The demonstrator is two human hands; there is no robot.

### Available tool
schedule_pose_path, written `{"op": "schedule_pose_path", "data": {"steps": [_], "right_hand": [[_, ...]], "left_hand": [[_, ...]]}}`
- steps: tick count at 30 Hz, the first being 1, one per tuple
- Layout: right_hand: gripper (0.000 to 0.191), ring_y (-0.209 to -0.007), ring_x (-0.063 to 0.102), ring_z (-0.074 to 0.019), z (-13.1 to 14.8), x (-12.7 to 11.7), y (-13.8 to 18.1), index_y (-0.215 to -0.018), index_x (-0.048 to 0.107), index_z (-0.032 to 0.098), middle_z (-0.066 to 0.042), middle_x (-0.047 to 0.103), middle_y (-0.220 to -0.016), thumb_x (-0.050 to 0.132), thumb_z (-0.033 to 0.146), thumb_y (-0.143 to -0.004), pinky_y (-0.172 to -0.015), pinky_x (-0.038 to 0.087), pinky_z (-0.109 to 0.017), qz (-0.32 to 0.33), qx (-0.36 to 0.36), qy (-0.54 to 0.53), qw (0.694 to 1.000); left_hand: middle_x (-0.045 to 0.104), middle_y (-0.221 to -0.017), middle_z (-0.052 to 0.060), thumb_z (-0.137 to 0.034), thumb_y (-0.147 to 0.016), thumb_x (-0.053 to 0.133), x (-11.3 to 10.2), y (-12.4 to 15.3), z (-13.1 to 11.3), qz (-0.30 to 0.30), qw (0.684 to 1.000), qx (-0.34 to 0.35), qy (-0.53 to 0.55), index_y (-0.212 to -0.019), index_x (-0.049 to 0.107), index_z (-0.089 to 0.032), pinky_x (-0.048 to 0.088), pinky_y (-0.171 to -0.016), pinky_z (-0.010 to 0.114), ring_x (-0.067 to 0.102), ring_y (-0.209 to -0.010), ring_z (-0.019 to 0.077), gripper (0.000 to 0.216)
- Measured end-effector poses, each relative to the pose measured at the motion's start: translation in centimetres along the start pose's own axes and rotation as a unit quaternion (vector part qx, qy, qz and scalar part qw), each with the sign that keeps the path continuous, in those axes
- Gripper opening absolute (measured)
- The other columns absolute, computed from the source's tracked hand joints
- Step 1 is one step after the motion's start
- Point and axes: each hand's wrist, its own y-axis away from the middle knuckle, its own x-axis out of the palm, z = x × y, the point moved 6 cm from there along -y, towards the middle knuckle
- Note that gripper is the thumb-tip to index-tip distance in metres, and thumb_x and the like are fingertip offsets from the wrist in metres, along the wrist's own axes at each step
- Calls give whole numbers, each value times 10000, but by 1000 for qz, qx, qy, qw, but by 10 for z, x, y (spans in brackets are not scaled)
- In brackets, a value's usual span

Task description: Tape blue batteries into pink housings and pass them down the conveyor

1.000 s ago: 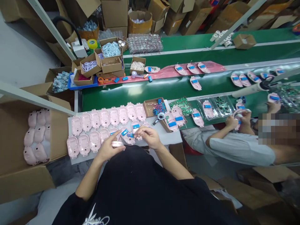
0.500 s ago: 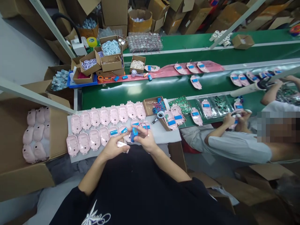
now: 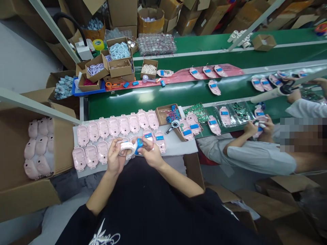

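My left hand [image 3: 115, 157] grips a roll of white tape [image 3: 127, 147] by its left side, the ring facing up toward me. Between the fingers of my right hand [image 3: 151, 152] is a blue battery [image 3: 138, 145], right against the edge of the roll. Both hands hover over the front row of pink plastic shells [image 3: 103, 152], partly hiding some of them. Just beyond my right hand, a pink shell [image 3: 160, 141] carries a blue battery of its own.
Rows of shells lie on a white foam sheet [image 3: 176, 146]. Behind it stands a carton of wired batteries [image 3: 163, 115], and further back runs a green conveyor [image 3: 114, 97]. A box of shells [image 3: 61, 149] is at left. A co-worker [image 3: 260, 153] works at right.
My left hand has turned the tape roll so its ring faces up. My right hand has brought the battery left and slightly down, against the roll.
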Motion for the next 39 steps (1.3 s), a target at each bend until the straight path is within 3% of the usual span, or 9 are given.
{"op": "schedule_pose_path", "data": {"steps": [3, 7, 11, 15, 18, 22, 28, 36, 39], "right_hand": [[627, -1278, 654, -300, -23, -2, 0, -1333, 626, 276, -100, 723, -1291, 800, 598, -824, -1075, 552, -497, -114, 30, -153, 981], [594, -1305, 633, -284, -28, -11, -16, -1258, 654, 276, -89, 724, -1280, 839, 582, -784, -1113, 524, -480, -94, 84, -191, 973], [569, -1321, 609, -248, -52, -32, -64, -1317, 631, 278, -88, 701, -1325, 676, 652, -891, -1117, 503, -460, -90, 57, -97, 990], [662, -1259, 642, -274, -152, 2, -92, -1401, 592, 195, -122, 714, -1293, 732, 547, -859, -1043, 535, -439, 7, 153, 123, 981], [566, -1247, 657, -282, -224, 46, -93, -1416, 583, 169, -134, 722, -1285, 698, 416, -920, -1042, 524, -401, 145, 188, 349, 906], [489, -1250, 648, -300, -276, 90, -103, -1483, 529, 231, -140, 684, -1375, 602, 358, -1016, -1038, 495, -377, 286, 136, 613, 724], [425, -1319, 572, -270, -311, 118, -102, -1476, 483, 125, -220, 545, -1503, 451, 246, -1069, -991, 508, -332, 393, 88, 714, 573], [429, -1369, 498, -270, -300, 134, -96, -1463, 489, 77, -240, 545, -1479, 448, 133, -1039, -1062, 474, -370, 390, 104, 724, 559], [427, -1432, 428, -301, -268, 148, -90, -1423, 554, 105, -214, 531, -1513, 561, 281, -1034, -1168, 380, -427, 350, 87, 694, 624]], "left_hand": [[459, -597, -51, -413, -851, 766, 1, 3, 8, 5, 999, 1, 46, -1074, 659, -218, 466, -680, 298, 464, -572, 119, 315], [426, -548, -76, -385, -856, 751, -26, 15, 21, -27, 998, -3, 54, -1106, 650, -225, 438, -645, 290, 417, -498, 98, 313], [428, -505, -89, -295, -811, 769, -89, 46, 24, -95, 990, -78, 65, -1177, 656, -206, 403, -576, 257, 367, -444, 78, 393], [431, -491, -77, -239, -783, 761, -169, 92, 4, -225, 966, -69, 105, -1141, 692, -181, 399, -544, 233, 386, -446, 81, 369], [440, -484, -67, -233, -796, 746, -215, 127, -11, -291, 948, -42, 125, -1136, 711, -193, 398, -526, 216, 402, -446, 85, 344], [428, -472, -67, -237, -798, 738, -258, 160, -21, -341, 930, -17, 135, -1123, 728, -203, 400, -516, 191, 406, -445, 78, 327], [436, -481, -63, -216, -768, 759, -298, 175, -29, -363, 918, -19, 160, -1108, 737, -188, 392, -505, 168, 409, -463, 75, 342], [446, -519, -75, -363, -808, 805, -297, 152, -50, -275, 947, -3, 167, -1117, 710, -207, 466, -592, 241, 434, -485, 85, 359], [441, -508, -89, -398, -772, 857, -280, 131, -59, -230, 959, 26, 162, -1103, 713, -229, 466, -605, 241, 415, -469, 72, 399]]}}
